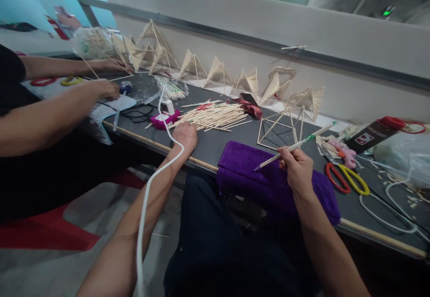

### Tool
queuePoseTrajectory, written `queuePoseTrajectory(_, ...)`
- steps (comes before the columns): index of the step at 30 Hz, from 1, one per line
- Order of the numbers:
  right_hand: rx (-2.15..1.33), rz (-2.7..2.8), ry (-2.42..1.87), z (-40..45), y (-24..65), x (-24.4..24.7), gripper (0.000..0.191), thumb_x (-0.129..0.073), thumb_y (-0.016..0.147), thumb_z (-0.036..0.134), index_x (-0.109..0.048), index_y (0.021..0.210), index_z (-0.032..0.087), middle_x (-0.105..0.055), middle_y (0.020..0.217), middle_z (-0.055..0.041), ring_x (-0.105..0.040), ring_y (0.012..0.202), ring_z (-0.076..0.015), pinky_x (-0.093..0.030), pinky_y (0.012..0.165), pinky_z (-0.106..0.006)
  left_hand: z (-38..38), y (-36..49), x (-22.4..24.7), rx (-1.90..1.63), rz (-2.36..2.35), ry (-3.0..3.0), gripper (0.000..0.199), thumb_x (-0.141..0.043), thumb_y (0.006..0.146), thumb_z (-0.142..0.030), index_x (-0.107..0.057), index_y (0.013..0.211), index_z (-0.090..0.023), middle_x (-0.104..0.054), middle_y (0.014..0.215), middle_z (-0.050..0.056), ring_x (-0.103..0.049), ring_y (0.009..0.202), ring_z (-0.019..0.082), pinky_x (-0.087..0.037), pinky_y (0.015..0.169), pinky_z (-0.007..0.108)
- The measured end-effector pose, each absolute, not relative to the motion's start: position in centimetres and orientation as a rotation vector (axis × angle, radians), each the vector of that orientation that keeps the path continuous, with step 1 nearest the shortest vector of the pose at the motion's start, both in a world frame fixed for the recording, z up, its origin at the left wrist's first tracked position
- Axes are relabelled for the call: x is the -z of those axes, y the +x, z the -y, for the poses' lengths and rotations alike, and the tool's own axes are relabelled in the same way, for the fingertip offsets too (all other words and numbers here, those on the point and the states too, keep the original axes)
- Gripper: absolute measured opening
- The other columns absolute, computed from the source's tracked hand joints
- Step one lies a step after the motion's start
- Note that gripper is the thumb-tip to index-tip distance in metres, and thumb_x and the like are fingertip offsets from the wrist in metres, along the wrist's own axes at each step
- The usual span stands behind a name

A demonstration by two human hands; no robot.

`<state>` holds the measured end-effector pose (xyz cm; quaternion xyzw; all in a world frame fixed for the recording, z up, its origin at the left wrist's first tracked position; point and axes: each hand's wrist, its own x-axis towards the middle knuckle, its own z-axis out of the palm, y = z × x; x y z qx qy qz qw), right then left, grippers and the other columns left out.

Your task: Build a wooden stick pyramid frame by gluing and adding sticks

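Note:
My right hand (297,169) is closed around a long thin wrapped stick (295,146), pale with green marks on its sleeve. The stick slants up to the right above a purple cloth (245,165) at the table edge. At the near side of a pile of loose wooden sticks (215,116), my left hand (184,136) rests with its fingers curled; whatever they hold is hidden. Beside it lies a magenta block (164,120) with a white plug (168,107). An open stick frame (282,129) stands between the pile and my right hand.
Several fan-shaped stick models (218,72) line the wall. On the right are red-and-yellow scissors (346,178), a dark bottle (374,135) and a white cable (386,207). Another white cable (148,189) crosses my left arm. At left, another person's hand (109,89) touches a blue-capped item (125,87).

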<state>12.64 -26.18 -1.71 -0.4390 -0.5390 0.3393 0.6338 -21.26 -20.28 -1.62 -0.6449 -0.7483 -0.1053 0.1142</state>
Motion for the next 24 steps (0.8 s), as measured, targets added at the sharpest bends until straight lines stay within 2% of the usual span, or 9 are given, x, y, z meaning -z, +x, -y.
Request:
queuePoseTrajectory(6, -0.776, 1.245, -1.008, 26.3, 12.7, 1.7, 0.024, -0.079, 0.079, 0.041, -0.075, 0.080, 0.017, -0.057, 0.053, 0.0047, -0.049, 0.046, -0.0065, -0.036, 0.046, -0.021, 20.4, -21.4, 1.1, 0.378, 2.147, -1.936, 0.041, -0.036, 0.098, -0.026, -0.072, 0.109, -0.011, -0.068, 0.111, 0.019, -0.063, 0.108, 0.034, -0.049, 0.080, 0.040)
queuePoseTrajectory(13, -0.787, 1.264, -1.031, 26.2, 12.7, 1.8, 0.025, -0.079, 0.079, 0.042, -0.075, 0.081, 0.017, -0.056, 0.053, 0.0049, -0.048, 0.045, -0.0065, -0.035, 0.046, -0.021, 22.1, -21.7, 1.1, 0.437, 2.114, -1.886, 0.037, -0.045, 0.094, -0.025, -0.068, 0.120, -0.013, -0.065, 0.119, 0.017, -0.056, 0.113, 0.035, -0.048, 0.085, 0.042)
queuePoseTrajectory(20, -0.803, 1.278, -1.033, 26.2, 12.5, 1.6, 0.026, -0.078, 0.078, 0.042, -0.075, 0.081, 0.016, -0.056, 0.052, 0.0052, -0.049, 0.046, -0.0069, -0.037, 0.048, -0.021, 22.2, -23.3, 2.1, 0.388, 2.102, -1.902, 0.035, -0.042, 0.097, -0.030, -0.073, 0.104, -0.014, -0.068, 0.110, 0.016, -0.060, 0.109, 0.033, -0.047, 0.080, 0.039)
queuePoseTrajectory(24, -0.804, 1.259, -1.055, 26.2, 12.4, 1.4, 0.027, -0.079, 0.076, 0.043, -0.074, 0.079, 0.016, -0.056, 0.052, 0.0049, -0.048, 0.044, -0.0073, -0.035, 0.046, -0.021, 21.9, -22.7, 1.2, 0.322, 2.059, -1.985, 0.035, -0.041, 0.098, -0.029, -0.074, 0.102, -0.016, -0.070, 0.105, 0.014, -0.062, 0.107, 0.031, -0.045, 0.077, 0.037)
